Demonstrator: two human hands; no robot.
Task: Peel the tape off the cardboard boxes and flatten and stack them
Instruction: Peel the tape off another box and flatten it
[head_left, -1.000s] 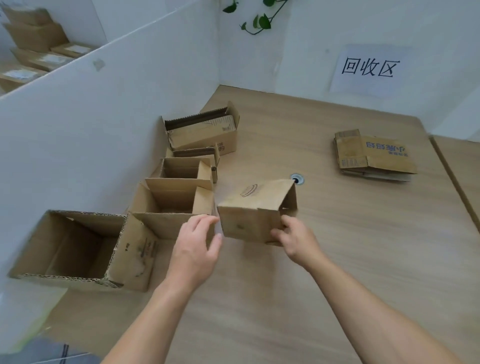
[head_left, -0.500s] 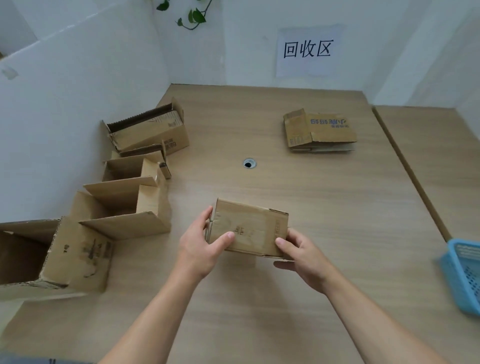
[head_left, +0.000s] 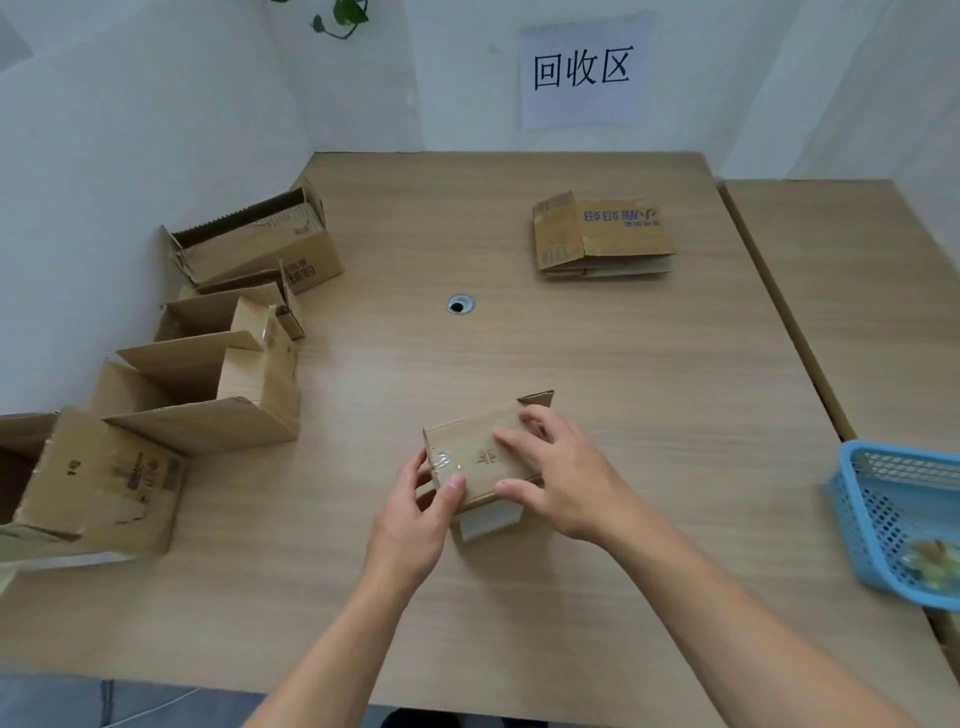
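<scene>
A small cardboard box (head_left: 480, 457) stands on the wooden table (head_left: 597, 364) in front of me, with shiny clear tape across its top face. My left hand (head_left: 415, 519) grips its near left corner, thumb on the taped top. My right hand (head_left: 561, 473) lies over its right side, fingers spread across the top and front. A stack of flattened boxes (head_left: 602, 236) lies at the far right of the table. Several open boxes (head_left: 234, 364) stand in a row along the left wall.
A blue plastic basket (head_left: 893, 514) with scraps inside sits at the right edge. A cable hole (head_left: 460, 305) marks the table's middle. White partition walls close the left and back, with a paper sign (head_left: 582, 70). A second table (head_left: 857, 291) adjoins on the right.
The small box has come from beside the row of open boxes to the table in front of me and has been turned. My right hand shifted from its lower edge onto its top.
</scene>
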